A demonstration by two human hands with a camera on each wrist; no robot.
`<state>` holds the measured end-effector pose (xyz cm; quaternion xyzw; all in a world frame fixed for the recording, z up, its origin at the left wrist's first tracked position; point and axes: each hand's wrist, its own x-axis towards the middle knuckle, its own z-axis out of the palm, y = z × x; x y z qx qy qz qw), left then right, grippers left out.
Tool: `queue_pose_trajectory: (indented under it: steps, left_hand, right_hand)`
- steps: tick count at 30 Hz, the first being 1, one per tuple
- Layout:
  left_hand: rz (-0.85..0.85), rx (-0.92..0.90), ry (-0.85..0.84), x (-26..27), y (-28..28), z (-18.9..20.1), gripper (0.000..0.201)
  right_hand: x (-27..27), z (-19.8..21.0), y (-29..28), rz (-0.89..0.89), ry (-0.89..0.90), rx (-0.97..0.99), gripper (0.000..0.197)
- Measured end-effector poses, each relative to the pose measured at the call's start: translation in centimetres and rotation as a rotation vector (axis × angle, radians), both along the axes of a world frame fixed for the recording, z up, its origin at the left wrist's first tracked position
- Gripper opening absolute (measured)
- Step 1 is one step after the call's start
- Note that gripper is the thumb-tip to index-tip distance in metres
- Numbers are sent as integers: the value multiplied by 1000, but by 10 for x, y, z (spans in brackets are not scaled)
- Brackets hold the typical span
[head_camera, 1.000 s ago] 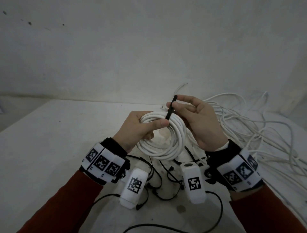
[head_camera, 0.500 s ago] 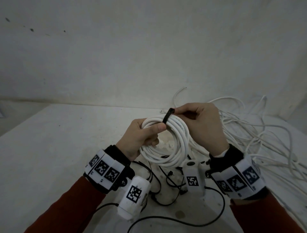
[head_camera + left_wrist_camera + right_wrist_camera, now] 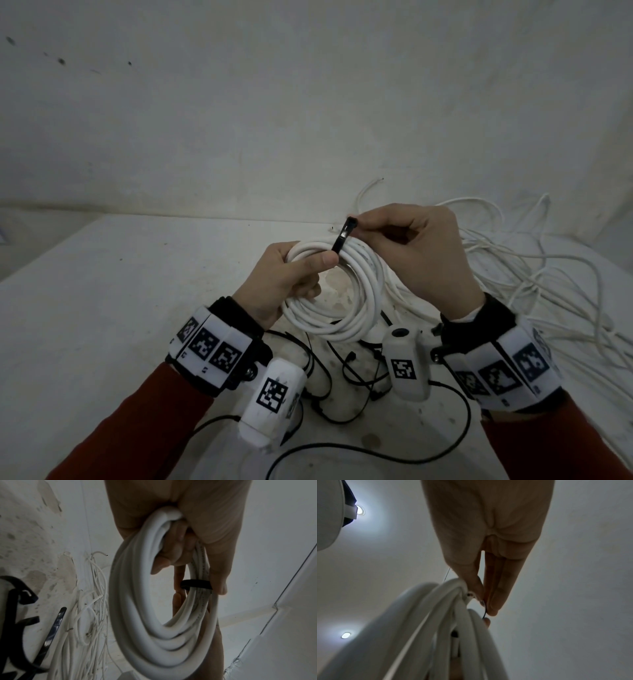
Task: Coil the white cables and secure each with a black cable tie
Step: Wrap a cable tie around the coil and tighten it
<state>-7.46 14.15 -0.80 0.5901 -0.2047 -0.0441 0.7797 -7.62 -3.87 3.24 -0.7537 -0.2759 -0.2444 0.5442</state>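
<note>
Nearest the camera, spare black ties (image 3: 346, 373) lie loose on the white table (image 3: 102, 308), under and between the two wrists.

Above them, the left hand (image 3: 281, 281) grasps the coiled white cable (image 3: 342, 291), held clear of the table. The fingers curl through the ring's opening and the thumb (image 3: 318, 262) presses across the turns at the top left, just beside the tie. The left wrist view confirms it: several turns bunched in the fist, the ring hanging free below.

The coil is judged light and springy. Its turns are smooth, moderately stiff and likely to fan out if the grip slackens, so the sound hold is where it is now, clamping all turns together next to the tie point. The ring stands roughly on edge, its open face turned toward the wearer and tilted back; it has no long axis, only the plane of the loop.

The black cable tie (image 3: 344, 236) wraps the bundle at the top of the ring, crossing the turns at right angles. Its free end points up and away, slightly right. The strap is thin, flexible and slick; it is best taken near the tip.

The right hand (image 3: 414, 253) is closed in a pinch on that upper end, thumb against fingertips. Whether the strap has passed through its head cannot be told. The tie appears not yet drawn tight.

Farthest, uncoiled white cables (image 3: 534, 274) sprawl tangled to the right, against the wall (image 3: 308, 102).
</note>
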Motion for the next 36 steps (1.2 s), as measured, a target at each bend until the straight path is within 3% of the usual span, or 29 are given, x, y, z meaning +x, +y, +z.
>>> queue_pose_trajectory:
  steps: [4,7,13,19,23,28,32,36]
  left_hand:
    - [23,70,18,-2,4,5,15]
    - [39,108,20,-5,5,8,2]
    - [66,168,10,-3,9,11,17]
    - [90,194,4,0,11,9,8]
    - [34,253,-74,-1,14,11,9]
    - [46,319,-76,0,19,13,16]
    - [57,386,-90,0,17,10,29]
    - [79,381,-82,-1,11,9,31]
  right_hand:
    - [-2,3,-1,110,136,96,13]
    - [-4,4,2,183,232,187,29]
    - [-1,4,1,340,539,337,36]
    - [2,2,2,446,779,451,35]
    - [4,0,1,486,930,529,17]
    - [6,-3,2,474,914,580,26]
    - [3,-3,6,437,804,521,9]
    - [-2,-1,7,408,713,482,8]
